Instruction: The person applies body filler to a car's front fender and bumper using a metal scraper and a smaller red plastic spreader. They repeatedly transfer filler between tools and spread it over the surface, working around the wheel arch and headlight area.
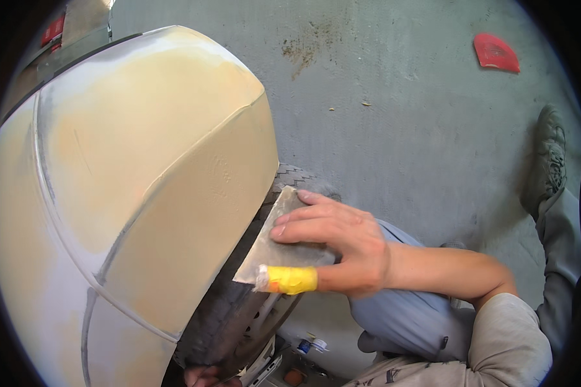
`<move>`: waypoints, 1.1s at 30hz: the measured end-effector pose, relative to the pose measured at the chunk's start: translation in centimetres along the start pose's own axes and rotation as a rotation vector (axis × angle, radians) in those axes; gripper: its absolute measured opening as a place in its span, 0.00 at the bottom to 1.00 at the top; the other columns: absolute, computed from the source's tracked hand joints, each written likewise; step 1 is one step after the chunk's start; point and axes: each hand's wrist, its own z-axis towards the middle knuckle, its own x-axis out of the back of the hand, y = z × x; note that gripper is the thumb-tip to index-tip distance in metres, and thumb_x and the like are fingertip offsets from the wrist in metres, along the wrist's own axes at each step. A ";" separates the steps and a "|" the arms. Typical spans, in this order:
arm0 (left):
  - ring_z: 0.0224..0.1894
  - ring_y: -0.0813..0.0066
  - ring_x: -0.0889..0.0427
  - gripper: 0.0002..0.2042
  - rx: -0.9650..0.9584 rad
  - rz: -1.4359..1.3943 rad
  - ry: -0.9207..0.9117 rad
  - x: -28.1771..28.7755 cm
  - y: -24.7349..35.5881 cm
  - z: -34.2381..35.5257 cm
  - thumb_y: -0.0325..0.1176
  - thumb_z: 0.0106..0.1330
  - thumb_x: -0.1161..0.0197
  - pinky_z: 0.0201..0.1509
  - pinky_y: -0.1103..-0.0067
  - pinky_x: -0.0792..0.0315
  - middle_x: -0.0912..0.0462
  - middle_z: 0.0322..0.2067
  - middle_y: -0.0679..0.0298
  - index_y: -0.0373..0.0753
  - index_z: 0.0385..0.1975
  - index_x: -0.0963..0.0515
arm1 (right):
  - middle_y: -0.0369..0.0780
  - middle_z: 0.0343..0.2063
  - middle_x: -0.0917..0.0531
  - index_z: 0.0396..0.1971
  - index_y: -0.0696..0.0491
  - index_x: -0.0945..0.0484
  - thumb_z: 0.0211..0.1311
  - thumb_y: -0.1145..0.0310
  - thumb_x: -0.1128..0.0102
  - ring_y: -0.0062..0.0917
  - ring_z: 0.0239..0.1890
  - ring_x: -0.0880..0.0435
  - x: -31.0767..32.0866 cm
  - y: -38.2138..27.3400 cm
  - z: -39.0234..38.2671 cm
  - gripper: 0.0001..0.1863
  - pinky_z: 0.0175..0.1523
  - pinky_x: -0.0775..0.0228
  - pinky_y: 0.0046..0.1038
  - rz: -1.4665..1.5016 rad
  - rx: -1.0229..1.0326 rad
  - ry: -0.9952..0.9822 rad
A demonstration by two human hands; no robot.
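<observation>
My right hand (pixel 342 242) is closed on a flat, thin grey spreader (pixel 258 255), its fingers laid over the face and the thumb at the near edge. Yellow tape (pixel 290 280) wraps that thumb. The spreader is just right of a car body panel (pixel 193 193), over the tire, without clearly touching the panel. Smooth beige filler covers much of the panel, with a rougher patch near its right edge. My left hand (pixel 203 375) shows only partly at the lower edge, beside the wheel; its fingers are mostly hidden.
The dark tire (pixel 213 322) stands below the panel's edge. A red curved piece (pixel 496 53) lies on the grey floor (pixel 407 90) at the far right. A shoe (pixel 550 155) and trouser leg are at the right. A tray with small items (pixel 294 377) sits at the bottom.
</observation>
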 end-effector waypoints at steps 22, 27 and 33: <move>0.18 0.62 0.24 0.24 -0.080 0.174 0.001 0.8 -2.0 -2.2 0.48 0.80 0.55 0.22 0.68 0.31 0.25 0.17 0.59 0.39 0.22 0.35 | 0.49 0.43 0.13 0.58 0.48 0.17 0.62 0.84 0.49 0.39 0.41 0.13 2.8 7.2 15.9 0.27 0.48 0.22 0.32 0.139 0.083 -0.227; 0.21 0.62 0.22 0.22 0.022 0.036 -0.045 1.1 -1.4 -1.9 0.47 0.78 0.54 0.26 0.69 0.30 0.23 0.20 0.59 0.39 0.22 0.35 | 0.43 0.37 0.13 0.47 0.46 0.10 0.48 0.86 0.44 0.40 0.38 0.15 1.3 6.0 12.4 0.27 0.43 0.22 0.34 0.131 0.013 -0.034; 0.21 0.62 0.23 0.21 0.045 -0.043 -0.010 0.6 0.6 0.5 0.46 0.76 0.51 0.27 0.69 0.31 0.22 0.20 0.59 0.38 0.23 0.33 | 0.45 0.47 0.17 0.45 0.43 0.10 0.47 0.79 0.35 0.38 0.46 0.15 0.5 2.7 6.2 0.23 0.51 0.20 0.39 0.005 -0.026 -0.017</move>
